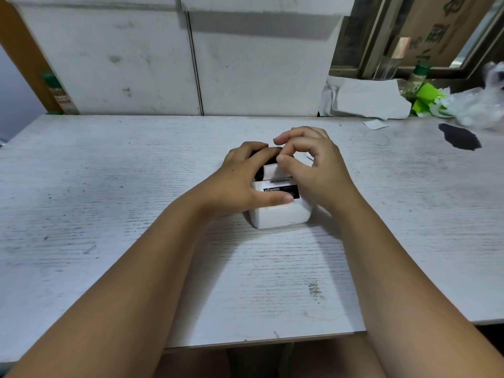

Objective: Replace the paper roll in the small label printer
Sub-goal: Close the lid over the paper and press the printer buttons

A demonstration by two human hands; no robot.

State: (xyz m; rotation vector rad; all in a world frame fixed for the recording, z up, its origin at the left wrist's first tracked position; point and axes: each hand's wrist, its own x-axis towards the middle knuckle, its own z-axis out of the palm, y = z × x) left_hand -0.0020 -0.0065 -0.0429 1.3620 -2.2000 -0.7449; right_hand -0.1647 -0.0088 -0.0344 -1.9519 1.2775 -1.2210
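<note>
A small white label printer [281, 214] with a black label strip on its top stands in the middle of the white table [109, 186]. My left hand [242, 184] wraps around the printer's left side, thumb across its top, fingers over the dark far edge. A white paper roll [275, 171] sits in the open top of the printer. My right hand [311, 162] is over it, thumb and forefinger pinching at the roll's upper end. The far part of the printer is hidden behind both hands.
White panels [136, 64] line the back of the table. At the far right lie torn white paper [368, 99], green packaging [425, 99], a green-capped bottle [418, 75], clear plastic [482, 105] and a black patch [461, 136] on the tabletop. The near table edge runs close to my body.
</note>
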